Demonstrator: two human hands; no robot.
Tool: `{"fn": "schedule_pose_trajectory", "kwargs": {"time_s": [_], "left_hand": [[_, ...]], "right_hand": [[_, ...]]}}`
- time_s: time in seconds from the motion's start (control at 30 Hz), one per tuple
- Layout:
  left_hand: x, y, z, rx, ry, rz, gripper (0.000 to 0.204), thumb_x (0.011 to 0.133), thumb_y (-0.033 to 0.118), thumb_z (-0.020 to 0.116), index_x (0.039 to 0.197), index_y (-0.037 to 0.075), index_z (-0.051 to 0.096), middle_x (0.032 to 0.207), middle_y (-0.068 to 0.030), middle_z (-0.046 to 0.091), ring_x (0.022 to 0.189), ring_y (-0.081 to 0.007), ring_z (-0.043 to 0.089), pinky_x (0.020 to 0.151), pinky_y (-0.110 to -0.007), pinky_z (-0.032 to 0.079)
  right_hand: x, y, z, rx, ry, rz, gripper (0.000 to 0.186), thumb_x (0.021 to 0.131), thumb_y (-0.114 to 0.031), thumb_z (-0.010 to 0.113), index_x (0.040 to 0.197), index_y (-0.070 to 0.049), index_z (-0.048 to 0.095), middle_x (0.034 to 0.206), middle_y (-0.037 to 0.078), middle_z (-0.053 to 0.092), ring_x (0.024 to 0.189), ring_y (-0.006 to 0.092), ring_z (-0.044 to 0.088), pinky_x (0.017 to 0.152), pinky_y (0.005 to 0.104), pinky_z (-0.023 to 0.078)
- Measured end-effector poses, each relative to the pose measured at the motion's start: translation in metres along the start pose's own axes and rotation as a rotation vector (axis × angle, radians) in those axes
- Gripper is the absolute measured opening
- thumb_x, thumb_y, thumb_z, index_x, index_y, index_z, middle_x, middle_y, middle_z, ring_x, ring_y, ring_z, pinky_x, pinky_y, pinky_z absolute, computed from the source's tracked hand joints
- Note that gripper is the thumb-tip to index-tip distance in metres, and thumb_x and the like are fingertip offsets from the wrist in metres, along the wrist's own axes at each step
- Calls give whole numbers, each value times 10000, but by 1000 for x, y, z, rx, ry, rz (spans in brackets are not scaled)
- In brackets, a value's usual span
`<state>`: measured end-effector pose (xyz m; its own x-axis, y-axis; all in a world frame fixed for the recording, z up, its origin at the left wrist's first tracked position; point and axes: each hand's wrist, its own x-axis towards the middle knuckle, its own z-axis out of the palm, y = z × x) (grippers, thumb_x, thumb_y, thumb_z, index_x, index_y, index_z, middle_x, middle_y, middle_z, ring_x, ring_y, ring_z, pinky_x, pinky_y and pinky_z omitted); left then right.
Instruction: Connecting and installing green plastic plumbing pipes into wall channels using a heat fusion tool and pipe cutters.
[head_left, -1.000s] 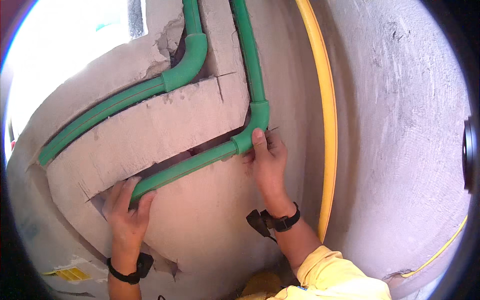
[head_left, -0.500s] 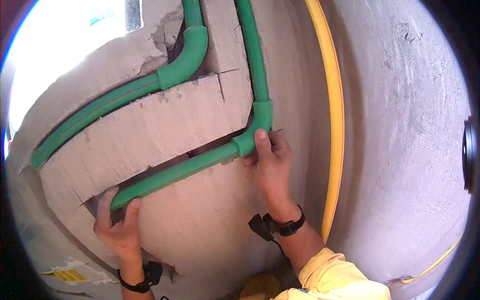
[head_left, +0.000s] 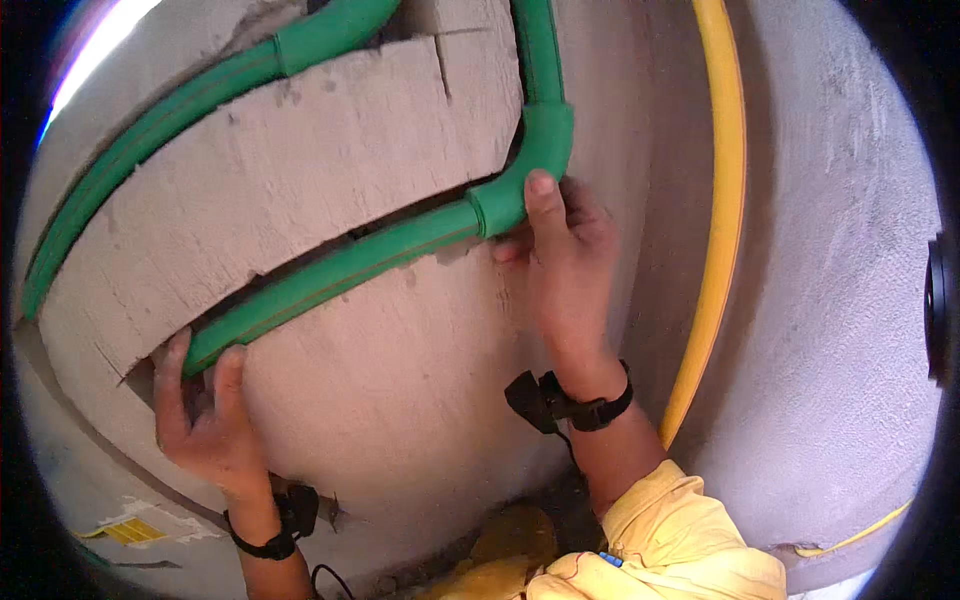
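Note:
A green plastic pipe (head_left: 335, 275) lies slanting along a groove cut in the plastered wall (head_left: 330, 150). Its upper right end fits into a green elbow (head_left: 545, 140), from which another green pipe (head_left: 541, 50) runs upward. My left hand (head_left: 208, 420) grips the pipe's lower left end, thumb on one side and fingers on the other, partly inside the groove. At the elbow, my right hand (head_left: 570, 255) has its thumb on the front of the bend and its fingers curled around the outer side. Some right fingertips are hidden.
A second green pipe (head_left: 150, 135) with its own elbow (head_left: 335, 32) sits in another groove at upper left. Right of my arm, a thick yellow pipe (head_left: 728, 200) runs down the corner. A yellow box (head_left: 135, 530) is set low in the wall at left; a thin yellow line (head_left: 855, 540) lies lower right.
The view has tilted downward, so the pipes appear higher and the bright opening at upper left is mostly out of sight. Both hands keep their places on the pipe and elbow.

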<state>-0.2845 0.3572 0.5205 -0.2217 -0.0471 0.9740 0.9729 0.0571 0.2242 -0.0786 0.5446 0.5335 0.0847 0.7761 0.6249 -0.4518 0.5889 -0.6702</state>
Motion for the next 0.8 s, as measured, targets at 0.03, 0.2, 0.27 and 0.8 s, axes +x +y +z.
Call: {"fn": "schedule_pose_trajectory", "kwargs": {"time_s": [0.03, 0.2, 0.27, 0.8], "left_hand": [[2, 3, -1, -4, 11, -80, 396, 750, 8, 797, 1110, -70, 651, 1080, -149, 682, 940, -226, 643, 835, -333, 532], [1, -1, 3, -69, 33, -111, 350, 802, 70, 776, 1123, -23, 673, 1085, -128, 695, 1005, -237, 636, 890, -342, 519], [3, -3, 4, 19, 50, 1, 350, 814, 34, 766, 1131, -52, 648, 1090, -140, 680, 935, -205, 639, 823, -317, 540], [-5, -7, 0, -179, 156, -86, 435, 699, -41, 779, 1107, -41, 631, 1056, -141, 670, 974, -234, 624, 858, -358, 520]], "right_hand": [[0, -4, 1, -9, 6, 27, 416, 967, -404, 589, 964, 12, 593, 702, 36, 605, 518, 87, 535, 480, 232, 431], [5, 1, -5, -32, -68, -62, 446, 951, -433, 606, 902, 11, 610, 640, 27, 573, 505, 78, 523, 475, 234, 436], [4, 3, -3, -46, -52, -53, 414, 962, -393, 599, 859, 8, 602, 606, 18, 554, 505, 78, 523, 458, 250, 416], [-4, 1, 2, 16, -56, 1, 330, 989, -312, 565, 950, 14, 604, 650, 11, 548, 543, 79, 515, 488, 268, 427]]}}
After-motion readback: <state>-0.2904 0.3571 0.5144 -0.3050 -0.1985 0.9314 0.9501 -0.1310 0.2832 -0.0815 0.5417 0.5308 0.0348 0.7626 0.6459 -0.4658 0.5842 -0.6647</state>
